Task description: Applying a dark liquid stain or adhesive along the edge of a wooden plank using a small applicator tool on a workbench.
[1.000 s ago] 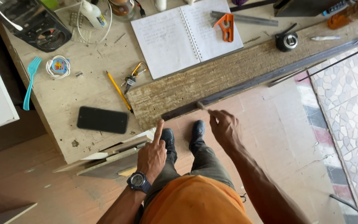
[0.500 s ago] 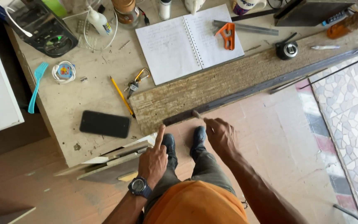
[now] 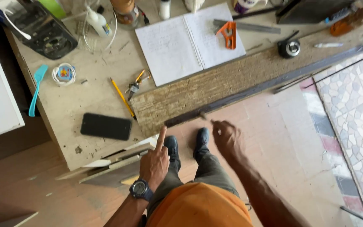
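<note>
Since half a second ago the right hand (image 3: 228,138) has slid a little to the right and up along the board's near edge, and it now shows blurred; the view itself has shifted only slightly. The left hand (image 3: 155,162) has hardly moved, its index finger straight and pointing up at the board's near left corner, the other fingers curled in and holding nothing.

The right hand pinches a small thin tool (image 3: 204,117) between thumb and fingertips (too blurred to say what kind), its tip touching the dark front edge strip (image 3: 248,90) of the long rough chipboard plank (image 3: 215,86). The tool points up and to the left, away from the hand.

The plank lies on the pale dusty workbench (image 3: 68,105), along its front edge, its long axis running from lower left to upper right, with the left end near a yellow pencil (image 3: 122,97). Just behind it lie an open spiral notebook (image 3: 188,40) and a black tape measure (image 3: 289,47); a black phone (image 3: 106,126) lies to its left.
</note>
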